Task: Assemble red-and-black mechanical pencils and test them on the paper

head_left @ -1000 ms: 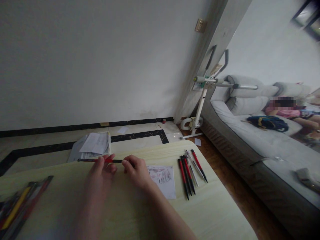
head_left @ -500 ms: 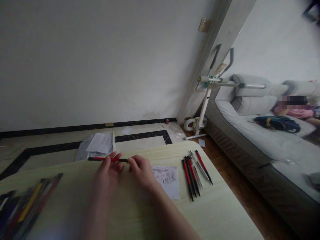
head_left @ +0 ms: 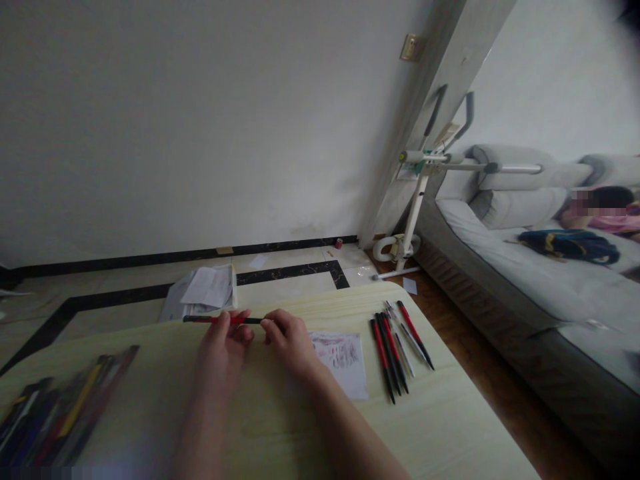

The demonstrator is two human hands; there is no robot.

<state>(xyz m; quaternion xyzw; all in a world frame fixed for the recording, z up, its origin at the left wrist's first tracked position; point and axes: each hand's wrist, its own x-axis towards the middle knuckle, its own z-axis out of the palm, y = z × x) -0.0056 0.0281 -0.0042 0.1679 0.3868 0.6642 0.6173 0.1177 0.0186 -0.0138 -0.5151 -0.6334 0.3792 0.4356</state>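
Note:
A red and black pen (head_left: pixel 240 320) is held level above the far part of the table. My left hand (head_left: pixel 229 337) grips its red barrel between thumb and fingers. Its black right end is pinched in the fingertips of my right hand (head_left: pixel 286 337). Under and beside my right forearm lies a white sheet of paper (head_left: pixel 347 370) covered in dark and reddish scribbles. To the right of the paper several pens (head_left: pixel 387 353) lie side by side, some red and black, others clear or silvery.
Many pens and markers (head_left: pixel 75 407), blurred, lie at the table's left. The pale wooden table (head_left: pixel 440 427) has a rounded far corner. Papers (head_left: pixel 207 288) sit in a box beyond it. White exercise equipment (head_left: pixel 414 207) stands by a grey sofa (head_left: pixel 525 293), where a person (head_left: pixel 607 217) is.
The view has shifted slightly left, so everything appears a little farther right. Both hands keep nearly the same hold on the pen.

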